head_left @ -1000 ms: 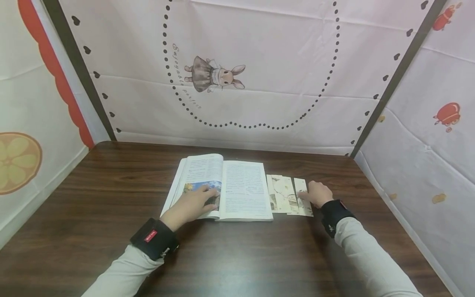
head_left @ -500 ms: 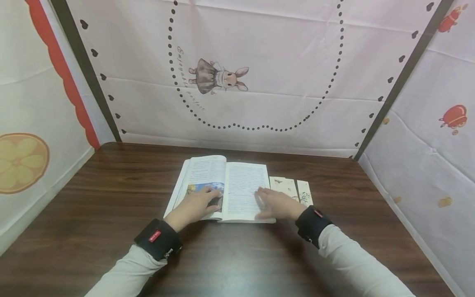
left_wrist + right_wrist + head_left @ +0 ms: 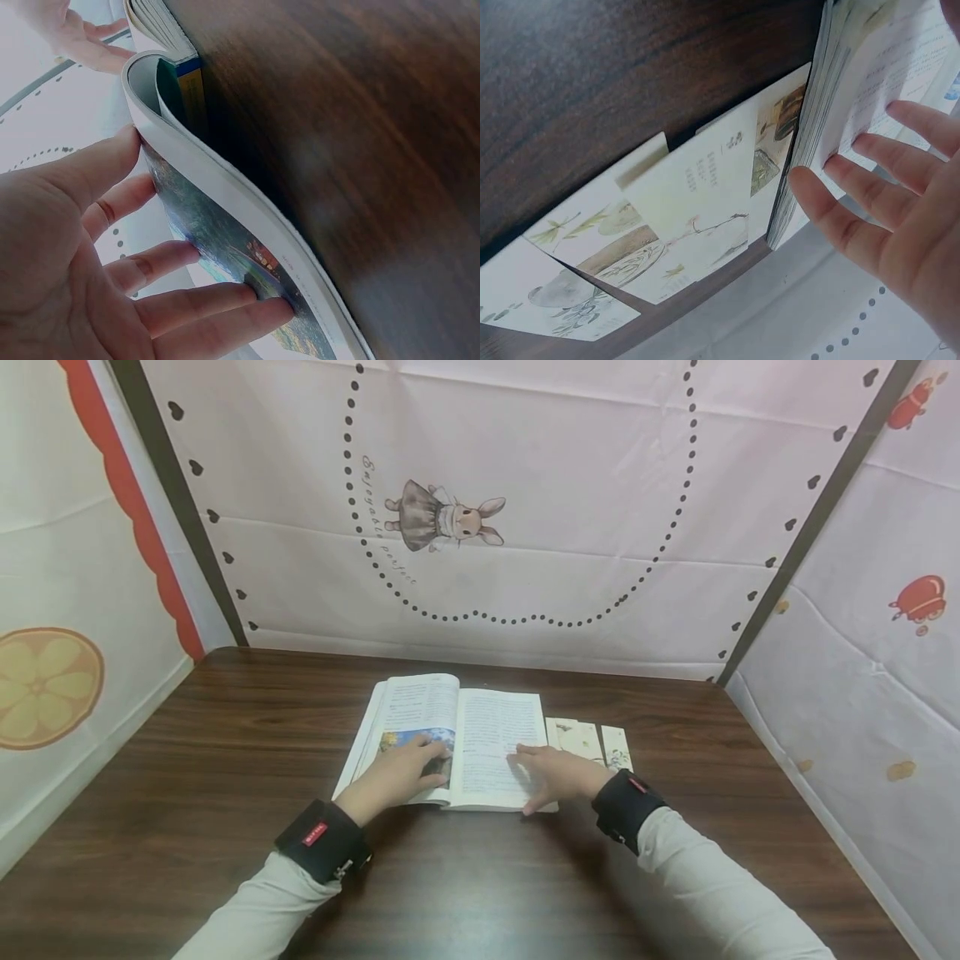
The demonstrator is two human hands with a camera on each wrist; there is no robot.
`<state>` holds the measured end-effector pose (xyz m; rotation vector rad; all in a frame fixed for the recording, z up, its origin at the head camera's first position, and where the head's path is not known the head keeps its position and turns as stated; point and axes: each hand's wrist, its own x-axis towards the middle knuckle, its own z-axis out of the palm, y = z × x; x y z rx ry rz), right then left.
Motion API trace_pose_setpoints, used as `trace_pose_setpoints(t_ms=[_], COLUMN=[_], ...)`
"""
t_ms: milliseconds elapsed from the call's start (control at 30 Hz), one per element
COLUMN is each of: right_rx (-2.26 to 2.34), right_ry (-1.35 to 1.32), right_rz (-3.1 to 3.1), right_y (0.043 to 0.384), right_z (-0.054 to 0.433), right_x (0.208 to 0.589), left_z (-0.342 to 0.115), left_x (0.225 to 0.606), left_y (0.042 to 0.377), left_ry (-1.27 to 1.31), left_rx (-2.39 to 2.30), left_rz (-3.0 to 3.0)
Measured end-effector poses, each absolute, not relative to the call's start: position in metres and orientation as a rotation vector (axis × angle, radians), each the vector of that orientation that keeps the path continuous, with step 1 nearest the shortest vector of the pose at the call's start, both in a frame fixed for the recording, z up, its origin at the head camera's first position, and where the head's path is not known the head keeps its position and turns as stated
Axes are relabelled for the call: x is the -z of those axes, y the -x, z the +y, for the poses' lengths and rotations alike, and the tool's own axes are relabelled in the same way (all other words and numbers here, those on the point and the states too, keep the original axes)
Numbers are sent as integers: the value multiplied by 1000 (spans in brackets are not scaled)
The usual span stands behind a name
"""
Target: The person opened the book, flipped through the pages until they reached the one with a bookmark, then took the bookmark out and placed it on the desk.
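Note:
A thick book (image 3: pixel 497 727) lies open on the table, both pages printed with text. My left hand (image 3: pixel 392 775) rests on its left page, fingers spread over a colour picture (image 3: pixel 217 217); in the left wrist view that page arches up toward the spine. My right hand (image 3: pixel 561 773) is at the right page, its fingers extended and apart. The fingertips (image 3: pixel 832 166) appear to touch the paper near its outer edge. Against the book's right side lie several pale cards (image 3: pixel 577 737) with printed drawings, overlapping one another and partly hidden by my right hand in the head view.
The dark wood-grain table (image 3: pixel 225 760) extends around the book. A pale printed cloth wall (image 3: pixel 577 502) stands behind it, with further cloth walls at left and right. One card (image 3: pixel 547 292) lies slightly skewed at the outer end of the row.
My right hand has left the outermost card and moved left onto the book's right page, its fingers spreading. My left hand stays on the left page. The head view has shifted slightly.

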<state>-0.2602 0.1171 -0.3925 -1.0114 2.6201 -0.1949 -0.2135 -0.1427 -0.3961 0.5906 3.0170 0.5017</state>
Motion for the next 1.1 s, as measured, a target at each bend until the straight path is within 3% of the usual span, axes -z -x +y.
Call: trace_pose_setpoints(t_ms=[300,533,833,1100], right_rx=[206,154,-306,-275], right_ry=[1066,1308,1630,1814], right_rz=[2540,2608,2949,3148], right_y=[259,252,249,244], right_z=[126,125,116,102], right_x=[384,383,379,359], left_z=[-140,-140,-132,-115], left_x=[398,397,397,397], left_y=[214,212,213,214], left_ry=[-542,-517,-397,-376], left_rx=[-496,-511,-492,-361], left_rz=[2976,2956,2967,3016])
